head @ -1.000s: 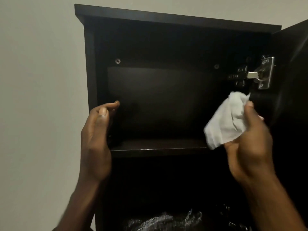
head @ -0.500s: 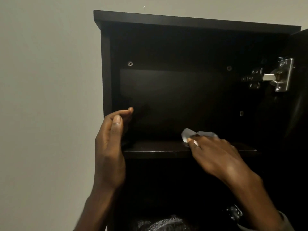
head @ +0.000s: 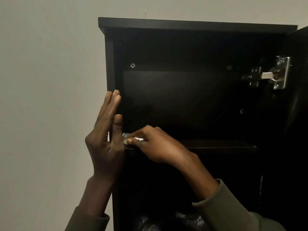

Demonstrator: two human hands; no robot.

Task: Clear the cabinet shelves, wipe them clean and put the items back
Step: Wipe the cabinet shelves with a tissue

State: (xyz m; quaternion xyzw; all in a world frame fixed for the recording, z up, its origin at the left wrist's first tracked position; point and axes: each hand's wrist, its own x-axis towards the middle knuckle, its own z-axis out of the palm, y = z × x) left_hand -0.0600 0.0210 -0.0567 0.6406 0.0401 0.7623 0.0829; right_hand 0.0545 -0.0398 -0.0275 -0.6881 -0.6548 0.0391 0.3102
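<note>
Wiping is the step I'm in, I judge: my right hand (head: 156, 145) has its fingers curled over the white cloth (head: 133, 139) and presses it onto the upper shelf (head: 221, 145) at its far left end, close against the cabinet's left side panel (head: 110, 67). My left hand (head: 105, 140) is flat and wide, fingers straight, resting along the front edge of that panel and holding nothing.

That shelf carries nothing but the cloth, so clearing looks done there; the wiping itself seems partway, and putting things back is all still ahead. Something crinkled and shiny (head: 183, 219) sits low in the dark compartment below, though I can't make out what it is.

For room: the cloth is boxed in by the side panel on the left, so the only free travel is rightward along the shelf. On the right the door (head: 298, 114) stands open, with the metal hinge (head: 273, 74) well above the shelf.
</note>
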